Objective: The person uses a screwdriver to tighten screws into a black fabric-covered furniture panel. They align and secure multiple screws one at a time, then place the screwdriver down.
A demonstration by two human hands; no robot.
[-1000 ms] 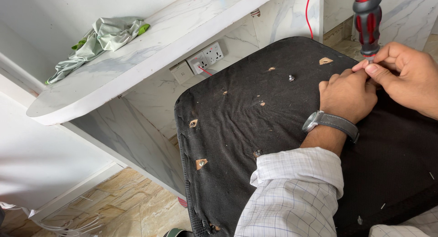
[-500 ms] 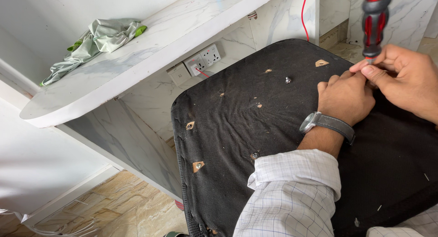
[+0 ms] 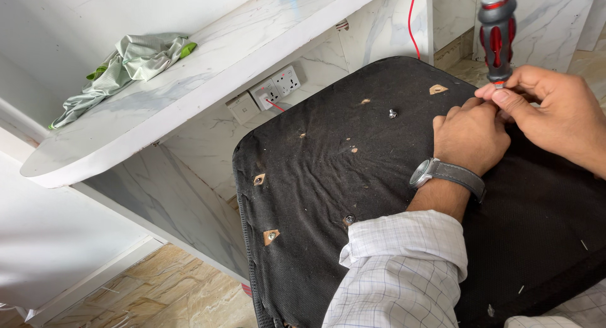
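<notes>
working surface: resting across the lower right of the view, an upturned seat base (image 3: 328,176) covered in worn black fabric, dusty and scuffed, with small torn holes showing pale wood beneath
screwdriver: a screwdriver (image 3: 497,31) with a chunky red and grey handle stands upright at the far right edge of the seat base, handle top near the upper frame edge; its shaft is hidden behind the fingers
right hand: the right hand (image 3: 555,113) pinches narrowly around the screwdriver just under the handle, thumb and forefinger closed on it
left hand: the left hand (image 3: 470,135) is curled into a loose fist on the fabric, touching the right hand's fingers beside the tool; whether it grips anything i cannot tell
wrist: a watch (image 3: 423,174) with a round silver case and grey strap sits on the left wrist, above a rolled checked sleeve (image 3: 404,271)
fasteners: a small silver bolt head (image 3: 392,113) stands in the fabric left of the hands; another screw (image 3: 348,219) sits just beside the sleeve cuff
torn patches: brown-edged holes (image 3: 271,236) near the seat's left rim
behind: a white marble-look counter (image 3: 158,101) with a crumpled green and grey cloth (image 3: 136,59) on it
wall: a white socket plate (image 3: 278,87) under the counter, with a red wire (image 3: 411,18) hanging nearby
floor: tan tiled floor (image 3: 158,290) at lower left
</notes>
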